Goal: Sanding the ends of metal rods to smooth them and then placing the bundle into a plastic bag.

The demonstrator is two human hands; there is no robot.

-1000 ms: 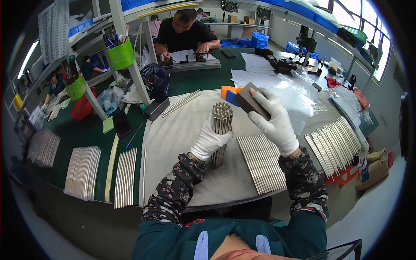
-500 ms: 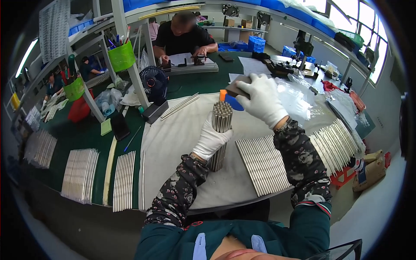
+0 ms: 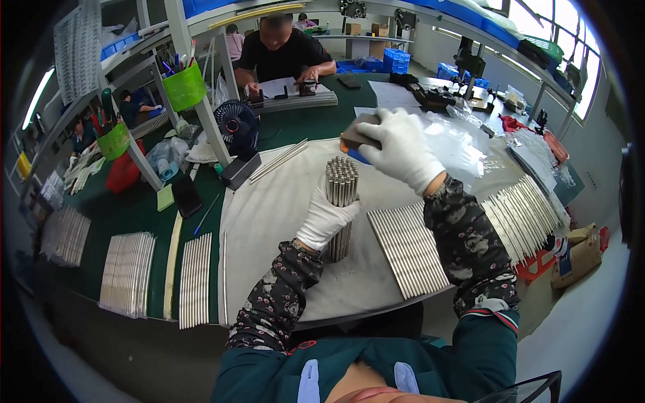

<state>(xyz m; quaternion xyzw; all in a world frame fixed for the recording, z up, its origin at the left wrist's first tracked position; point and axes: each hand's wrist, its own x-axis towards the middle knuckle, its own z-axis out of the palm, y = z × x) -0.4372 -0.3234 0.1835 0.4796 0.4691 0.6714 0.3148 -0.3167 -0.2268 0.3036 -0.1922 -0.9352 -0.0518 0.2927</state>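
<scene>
My left hand (image 3: 327,218), in a white glove, is wrapped round an upright bundle of thin metal rods (image 3: 342,176) standing on the pale cloth (image 3: 269,221). The bundle's round ends form a tight cluster above the glove. Up and to the right, my right hand (image 3: 406,153), also gloved in white, grips a brown rectangular block (image 3: 361,131). The block is held above the cloth beyond the bundle, apart from the rod ends. Beneath it, an orange and blue object is mostly hidden.
Metal rods (image 3: 406,252) lie side by side to the right, with more rods (image 3: 521,218) beyond my right forearm. At left are another row of rods (image 3: 195,282) and bagged rods (image 3: 126,272). A black fan (image 3: 235,124) stands behind. Across the table a person (image 3: 285,54) works.
My right hand has shifted the block slightly left, covering more of the orange and blue object. My left hand keeps its hold on the upright bundle.
</scene>
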